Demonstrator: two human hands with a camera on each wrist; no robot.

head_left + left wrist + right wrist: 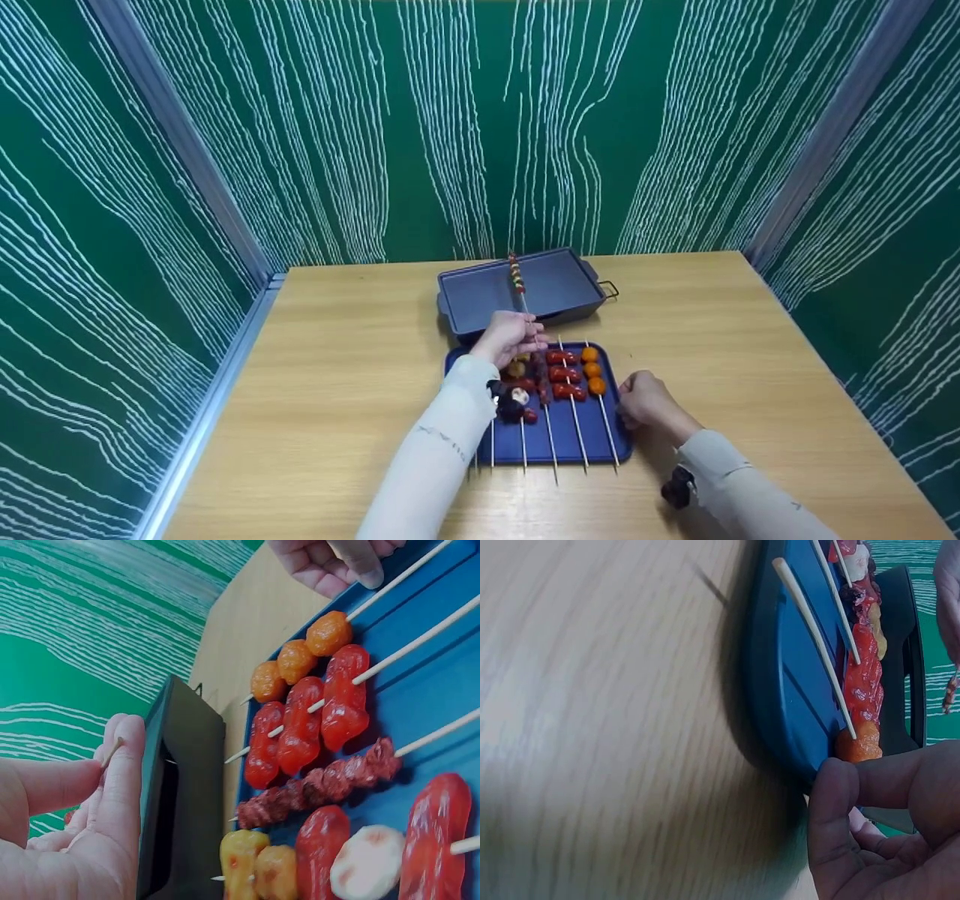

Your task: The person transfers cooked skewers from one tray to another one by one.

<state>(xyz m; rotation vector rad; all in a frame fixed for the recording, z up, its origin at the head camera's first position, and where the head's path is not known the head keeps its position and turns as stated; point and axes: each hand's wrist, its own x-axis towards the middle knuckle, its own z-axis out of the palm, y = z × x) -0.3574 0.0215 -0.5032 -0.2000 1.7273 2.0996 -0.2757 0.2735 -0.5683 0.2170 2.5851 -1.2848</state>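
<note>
My left hand pinches the stick of a skewer between thumb and fingers. The skewer's small red, yellow and green pieces reach over the dark rectangular grill pan; whether they touch it I cannot tell. At the right side of the blue tray, my right hand pinches the rim with thumb and forefinger. On the tray lie skewers of orange balls, red sausages and dark meat, besides mixed ones with a white slice. My left forearm partly hides the tray's left side.
The grill pan stands right behind the tray and has a wire handle on its right. Bare stick ends poke past the tray's front edge. Green walls with white lines enclose the wooden table at the back and sides.
</note>
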